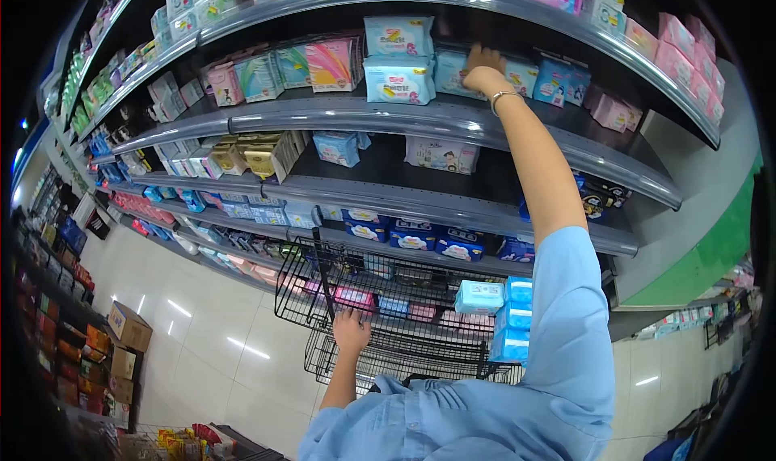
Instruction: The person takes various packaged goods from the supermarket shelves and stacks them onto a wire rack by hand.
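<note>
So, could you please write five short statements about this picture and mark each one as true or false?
1. The right hand is raised to packs on a shelf. True.
2. The left hand wears a bracelet. False: it is on the right wrist.
3. The left hand is up on the shelf too. False: it is low, at the wire cart.
4. Blue packs are piled at the cart. True.
5. The sleeves are red. False: they are light blue.
</note>
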`<state>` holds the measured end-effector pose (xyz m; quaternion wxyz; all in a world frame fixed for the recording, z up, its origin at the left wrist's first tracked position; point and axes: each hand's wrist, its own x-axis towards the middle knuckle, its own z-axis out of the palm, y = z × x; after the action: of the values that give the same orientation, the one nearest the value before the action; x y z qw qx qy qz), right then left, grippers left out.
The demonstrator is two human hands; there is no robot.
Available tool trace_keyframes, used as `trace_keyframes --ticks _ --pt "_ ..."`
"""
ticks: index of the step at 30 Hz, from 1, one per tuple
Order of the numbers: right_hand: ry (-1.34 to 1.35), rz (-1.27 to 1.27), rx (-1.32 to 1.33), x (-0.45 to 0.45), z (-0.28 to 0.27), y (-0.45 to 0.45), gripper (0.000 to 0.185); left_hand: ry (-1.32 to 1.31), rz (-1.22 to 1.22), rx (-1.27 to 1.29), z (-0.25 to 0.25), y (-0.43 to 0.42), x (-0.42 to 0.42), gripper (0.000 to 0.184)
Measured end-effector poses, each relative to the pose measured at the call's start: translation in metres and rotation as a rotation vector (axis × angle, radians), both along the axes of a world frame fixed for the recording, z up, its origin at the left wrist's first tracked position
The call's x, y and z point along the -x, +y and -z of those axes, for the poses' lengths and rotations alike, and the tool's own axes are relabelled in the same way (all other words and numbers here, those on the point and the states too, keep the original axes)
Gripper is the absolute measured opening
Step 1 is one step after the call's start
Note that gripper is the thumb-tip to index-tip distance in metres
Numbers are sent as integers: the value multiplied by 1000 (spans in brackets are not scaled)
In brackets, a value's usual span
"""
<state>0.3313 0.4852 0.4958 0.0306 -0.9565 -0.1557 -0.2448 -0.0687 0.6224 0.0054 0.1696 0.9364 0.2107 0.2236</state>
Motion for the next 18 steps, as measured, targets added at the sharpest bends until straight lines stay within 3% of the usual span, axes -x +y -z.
trace_keyframes --ticks 7,10,11,15,18 --pt "-319 -58 213 -4 17 -15 68 -14 20 -11 -7 -1 -1 30" --pt "-289 -129 128 3 18 -28 71 -57 5 -32 -6 -2 -1 29" --pt "-422 -158 90 11 23 -33 65 -36 11 -13 -8 -2 0 29" --pt "-526 -111 197 39 21 -46 51 -4 11 3 -6 -1 -1 29" --pt "-731 -170 37 63 14 -70 57 -35 8 -26 6 2 -1 30"
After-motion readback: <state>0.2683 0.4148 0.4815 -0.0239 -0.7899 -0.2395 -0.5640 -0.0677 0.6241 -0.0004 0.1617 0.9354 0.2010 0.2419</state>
